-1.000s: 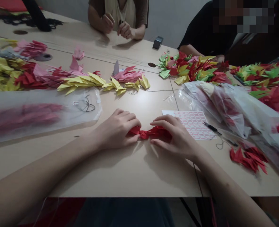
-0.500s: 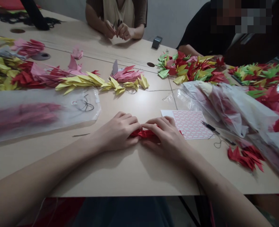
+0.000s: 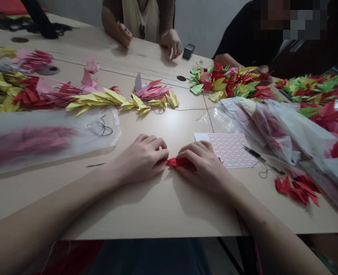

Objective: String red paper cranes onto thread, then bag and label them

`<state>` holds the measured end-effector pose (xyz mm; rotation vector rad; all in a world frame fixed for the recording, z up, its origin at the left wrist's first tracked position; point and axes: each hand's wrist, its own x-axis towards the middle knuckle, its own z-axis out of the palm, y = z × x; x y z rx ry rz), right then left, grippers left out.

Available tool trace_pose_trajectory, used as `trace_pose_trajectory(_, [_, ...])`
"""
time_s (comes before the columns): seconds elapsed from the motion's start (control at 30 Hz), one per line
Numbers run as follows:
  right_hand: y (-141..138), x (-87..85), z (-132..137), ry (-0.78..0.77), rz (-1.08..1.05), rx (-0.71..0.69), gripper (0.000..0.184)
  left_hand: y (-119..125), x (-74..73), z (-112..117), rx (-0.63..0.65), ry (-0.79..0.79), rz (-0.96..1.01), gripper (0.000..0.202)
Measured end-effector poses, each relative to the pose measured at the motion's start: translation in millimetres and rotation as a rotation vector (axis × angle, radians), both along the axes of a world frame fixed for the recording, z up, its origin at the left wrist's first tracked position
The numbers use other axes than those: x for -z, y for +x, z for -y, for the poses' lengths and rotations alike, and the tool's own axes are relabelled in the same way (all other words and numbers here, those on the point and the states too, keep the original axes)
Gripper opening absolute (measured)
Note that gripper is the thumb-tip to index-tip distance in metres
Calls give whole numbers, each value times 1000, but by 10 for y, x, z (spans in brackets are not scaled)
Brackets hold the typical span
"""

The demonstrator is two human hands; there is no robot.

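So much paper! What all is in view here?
red folded paper: one, red, front centre.
paper garland: one, yellow, pink, red, far left.
paper heap: one, green, red, yellow, far right.
plastic bags: several, clear, left and right.
sticker sheet: one, white, red outlines, centre right.
loose folded pieces: few, red, near right edge.
small box: one, dark, far side.
other people: two, across table.
table: one, pale wood.
left hand, right hand: two, bare, both holding the red paper.
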<state>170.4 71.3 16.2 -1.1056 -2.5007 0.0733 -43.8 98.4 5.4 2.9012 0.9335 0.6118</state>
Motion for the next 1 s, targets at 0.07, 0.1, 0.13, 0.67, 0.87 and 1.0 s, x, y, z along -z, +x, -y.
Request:
trace_pose_trajectory(0.07, [2, 13, -7, 7, -11, -1, 5, -4, 2, -11, 6, 23, 13, 19])
trace_pose_trajectory(0.1, [5, 16, -10, 10, -15, 2, 6, -8, -1, -17, 10, 30, 20, 20])
trace_pose_trajectory(0.13, [10, 18, -14, 13, -17, 4, 6, -14, -8, -22, 15, 33, 26, 20])
trace_pose_trajectory(0.67, [116, -12, -46, 102, -17, 28, 11, -65, -96, -35, 104, -98, 83, 15])
trace_pose_trajectory(0.87, [155, -42, -62, 113, 15, 52, 11, -72, -88, -50, 86, -102, 71, 15])
trace_pose_trajectory(1.0, [205, -90, -48, 45, 45, 12, 31, -85, -72, -60, 78, -75, 61, 10])
